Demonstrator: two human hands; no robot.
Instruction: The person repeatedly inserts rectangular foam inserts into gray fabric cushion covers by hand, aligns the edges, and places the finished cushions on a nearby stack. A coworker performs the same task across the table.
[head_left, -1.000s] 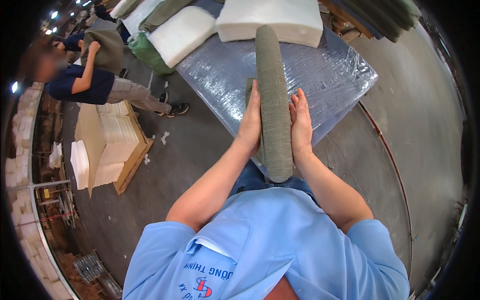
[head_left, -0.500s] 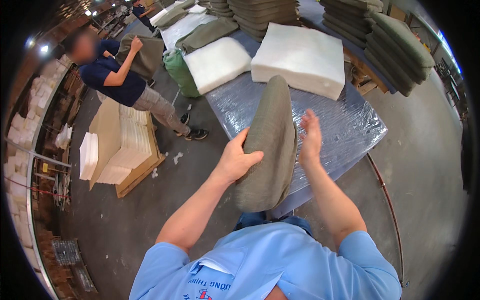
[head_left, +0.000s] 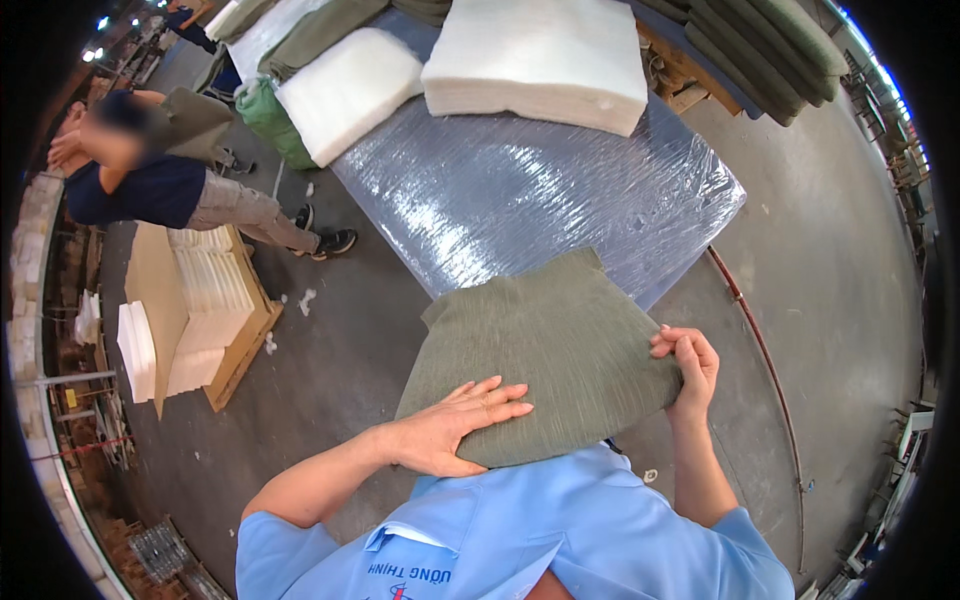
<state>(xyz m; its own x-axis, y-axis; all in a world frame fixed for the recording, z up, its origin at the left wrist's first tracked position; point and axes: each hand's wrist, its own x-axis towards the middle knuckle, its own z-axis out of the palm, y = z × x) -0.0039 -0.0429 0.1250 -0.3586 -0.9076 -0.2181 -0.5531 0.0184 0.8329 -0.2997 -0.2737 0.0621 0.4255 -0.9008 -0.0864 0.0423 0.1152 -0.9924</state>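
A grey-green fabric cushion [head_left: 540, 360] lies broad side up in front of my body, its lower edge against my shirt. My left hand [head_left: 462, 424] rests on its near left part, fingers stretched out and spread over the cloth. At the right edge, my right hand [head_left: 692, 372] pinches a corner of the cushion with bent fingers. The far edge has a ragged outline and two points; whether it is sewn up I cannot tell. Just beyond is a table [head_left: 540, 200] wrapped in shiny clear film.
White wadding blocks [head_left: 540, 55] [head_left: 355, 90] sit on the table's far side, beside a green sack [head_left: 272, 125]. Stacked grey-green cushions [head_left: 760, 50] stand far right. Left, a person [head_left: 150, 185] stands behind a pallet of white sheets [head_left: 205, 300]. A hose [head_left: 760, 345] crosses the floor.
The cushion has turned from edge-on to broad side up and come closer to me. My left hand now lies flat on it; my right has closed on its corner. The person turned away.
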